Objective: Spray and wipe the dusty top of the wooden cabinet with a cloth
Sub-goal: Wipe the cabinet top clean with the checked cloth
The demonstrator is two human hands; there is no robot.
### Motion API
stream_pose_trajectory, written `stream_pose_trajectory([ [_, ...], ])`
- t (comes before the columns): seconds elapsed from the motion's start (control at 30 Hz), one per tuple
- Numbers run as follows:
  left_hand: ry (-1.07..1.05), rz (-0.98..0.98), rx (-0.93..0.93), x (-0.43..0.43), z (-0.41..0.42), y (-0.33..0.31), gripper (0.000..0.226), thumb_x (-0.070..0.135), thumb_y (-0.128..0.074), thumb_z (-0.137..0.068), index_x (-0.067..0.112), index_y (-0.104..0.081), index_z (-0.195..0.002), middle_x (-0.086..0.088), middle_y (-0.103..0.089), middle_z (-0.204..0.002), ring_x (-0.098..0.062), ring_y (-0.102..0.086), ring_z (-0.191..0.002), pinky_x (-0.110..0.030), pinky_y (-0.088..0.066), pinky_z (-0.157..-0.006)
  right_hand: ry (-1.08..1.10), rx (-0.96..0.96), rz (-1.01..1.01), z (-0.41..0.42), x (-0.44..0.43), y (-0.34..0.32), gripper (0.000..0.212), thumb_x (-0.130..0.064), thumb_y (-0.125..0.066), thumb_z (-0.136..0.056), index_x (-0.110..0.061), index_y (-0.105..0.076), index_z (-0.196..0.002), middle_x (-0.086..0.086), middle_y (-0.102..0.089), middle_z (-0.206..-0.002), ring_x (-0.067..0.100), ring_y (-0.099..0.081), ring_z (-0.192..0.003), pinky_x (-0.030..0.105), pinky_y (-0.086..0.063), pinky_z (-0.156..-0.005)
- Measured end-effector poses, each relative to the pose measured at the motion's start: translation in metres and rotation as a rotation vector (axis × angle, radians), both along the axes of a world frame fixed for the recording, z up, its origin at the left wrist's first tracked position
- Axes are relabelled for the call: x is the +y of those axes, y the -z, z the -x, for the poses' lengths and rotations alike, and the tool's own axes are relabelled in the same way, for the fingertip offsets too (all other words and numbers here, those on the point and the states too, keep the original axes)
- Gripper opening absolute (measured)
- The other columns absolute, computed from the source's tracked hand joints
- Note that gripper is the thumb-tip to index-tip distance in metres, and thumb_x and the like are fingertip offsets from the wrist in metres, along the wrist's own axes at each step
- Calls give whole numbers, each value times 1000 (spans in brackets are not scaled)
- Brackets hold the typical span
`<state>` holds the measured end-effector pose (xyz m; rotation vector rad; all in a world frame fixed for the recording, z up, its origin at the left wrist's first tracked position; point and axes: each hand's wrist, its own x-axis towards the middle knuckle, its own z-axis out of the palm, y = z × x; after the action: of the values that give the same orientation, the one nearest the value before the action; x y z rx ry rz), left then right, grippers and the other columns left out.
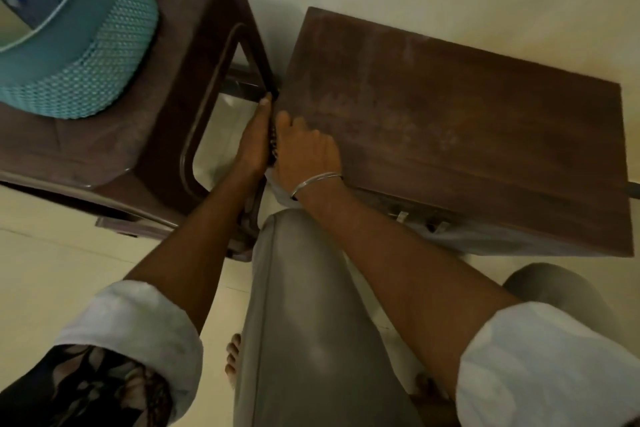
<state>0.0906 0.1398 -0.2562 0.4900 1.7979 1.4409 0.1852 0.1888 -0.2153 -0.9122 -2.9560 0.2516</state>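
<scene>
The wooden cabinet [450,121] stands at the right, its brown top dull with pale dust smears. My right hand [308,152] lies on the top at its left edge, thumb pointing away from me, fingers curled over the edge round a dark patterned thing [272,144], perhaps a cloth. My left hand [254,142] is held flat against the cabinet's left side with straight fingers, pressing that dark thing from the other side. A pale scrap of fabric [277,189] shows under my right wrist. No spray bottle is in view.
A brown plastic chair [145,156] stands close to the cabinet's left side, with a teal basket [104,55] on its seat. My knee in grey trousers [304,288] is just in front of the cabinet. Behind it is a pale wall.
</scene>
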Motion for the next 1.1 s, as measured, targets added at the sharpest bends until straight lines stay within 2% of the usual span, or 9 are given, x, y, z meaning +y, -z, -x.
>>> stream_pose_trajectory([
  [0.13, -25, 80, -1, 2, -5, -1, 58, 60, -33, -101, 24, -63, -135, -1, -70, -126, -15, -66, -117, -46, -48, -109, 0, 98, -90, -11, 6, 15, 49, -33, -68, -74, -19, -52, -118, 8, -55, -106, 21, -58, -71, 30, -35, -53],
  [0.23, -16, 73, 45, 5, -5, 2, 56, 60, -29, -104, 31, -52, -146, 3, -62, -139, -10, -59, -125, -40, -45, -113, 70, 92, -195, -11, 30, 19, 48, -26, -63, -70, -22, -50, -116, 9, -51, -109, 27, -49, -91, 38, -38, -69],
  [0.33, 50, 82, 119, 11, 1, 0, 55, 55, -26, -107, 32, -36, -156, 3, -45, -156, -10, -46, -139, -34, -36, -118, 227, 59, -185, -15, 74, 14, 47, -24, -62, -72, -24, -49, -117, 11, -49, -117, 32, -47, -103, 43, -39, -77],
  [0.4, 126, 124, 190, 15, 4, -2, 55, 52, -22, -108, 31, -26, -160, 3, -34, -162, -9, -37, -143, -23, -28, -114, 315, 42, -157, -32, 101, 15, 48, -23, -62, -73, -22, -48, -119, 12, -46, -122, 34, -45, -109, 46, -39, -83],
  [0.5, 195, 173, 264, 30, 13, -6, 59, 51, -19, -109, 27, -14, -162, 2, -21, -168, -14, -24, -151, -19, -19, -109, 418, 60, -151, -66, 131, 19, 50, -23, -61, -75, -18, -48, -123, 13, -44, -127, 35, -42, -115, 47, -39, -88],
  [0.63, 213, 202, 311, 46, 24, 3, 64, 56, -17, -107, 25, -11, -163, 0, -20, -168, -18, -23, -153, -21, -18, -112, 509, 136, -168, -81, 157, 26, 44, -25, -60, -76, -16, -51, -119, 12, -45, -129, 36, -41, -118, 46, -39, -89],
  [0.8, 191, 180, 362, 49, 18, 8, 62, 52, -18, -108, 22, -15, -162, -2, -23, -168, -17, -24, -152, -23, -17, -119, 645, 232, -97, -50, 195, 23, 46, -21, -54, -71, -19, -55, -118, 9, -46, -128, 35, -41, -118, 44, -37, -91],
  [0.93, 177, 186, 357, 47, 19, 13, 61, 50, -19, -109, 22, -15, -162, -3, -27, -166, -17, -29, -150, -17, -20, -110, 638, 242, -19, 1, 215, 25, 40, -21, -54, -75, -18, -56, -114, 9, -46, -129, 35, -42, -119, 45, -37, -93],
  [1.1, 153, 195, 333, 50, 16, 10, 58, 46, -21, -110, 22, -11, -162, -2, -26, -166, -16, -29, -149, -13, -20, -105, 367, 190, 2, 49, 180, 24, 46, -18, -60, -71, -17, -56, -117, 9, -46, -129, 35, -42, -118, 42, -40, -88],
])
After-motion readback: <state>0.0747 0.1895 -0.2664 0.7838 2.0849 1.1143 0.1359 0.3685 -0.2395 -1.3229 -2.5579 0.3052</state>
